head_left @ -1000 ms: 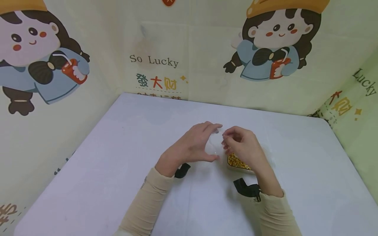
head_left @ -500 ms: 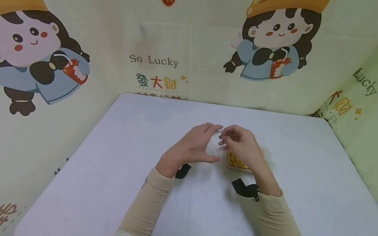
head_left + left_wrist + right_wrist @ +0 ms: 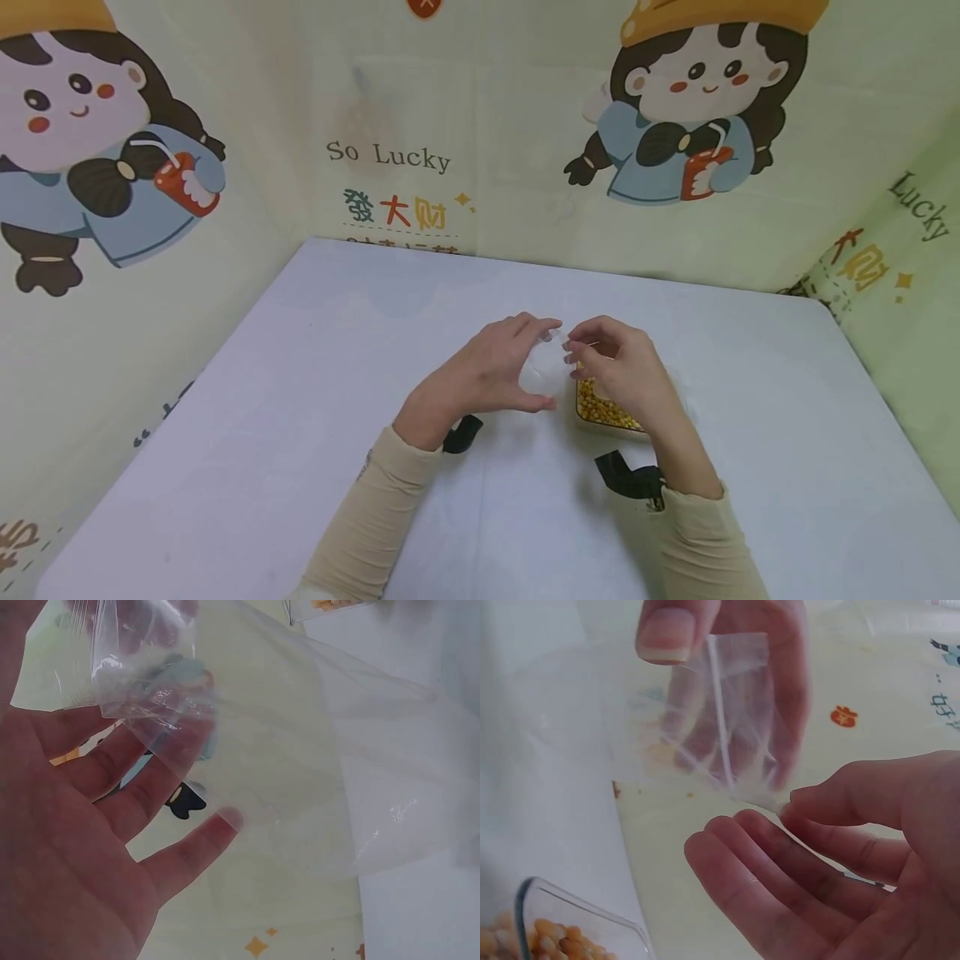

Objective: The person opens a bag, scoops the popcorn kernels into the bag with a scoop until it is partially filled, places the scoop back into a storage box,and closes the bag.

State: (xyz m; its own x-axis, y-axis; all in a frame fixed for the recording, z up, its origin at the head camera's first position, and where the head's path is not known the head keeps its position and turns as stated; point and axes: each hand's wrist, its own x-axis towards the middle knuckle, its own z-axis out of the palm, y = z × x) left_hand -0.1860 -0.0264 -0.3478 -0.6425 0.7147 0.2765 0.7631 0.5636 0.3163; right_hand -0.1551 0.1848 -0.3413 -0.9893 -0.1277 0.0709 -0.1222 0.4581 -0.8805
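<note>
A clear plastic zip bag [image 3: 543,367] is held up between both hands above the table. My left hand [image 3: 491,367] spans the bag, thumb toward me and fingers on the far side; in the left wrist view the clear film [image 3: 300,750] stretches out past the fingers. My right hand [image 3: 618,367] pinches the bag's edge between thumb and forefinger, its other fingers extended beneath, as the right wrist view shows. Below the right hand sits a clear-walled box of yellow corn kernels [image 3: 600,410], partly covered by that hand.
The box's rim [image 3: 585,904] shows at the lower left of the right wrist view. A white table [image 3: 360,358] runs up to cartoon-printed cloth walls [image 3: 525,125]. Black straps [image 3: 626,477] hang at the wrists.
The right hand dips slightly toward the left, then draws back to the right. Both hands keep their hold on the bag, and its film shifts a little between them.
</note>
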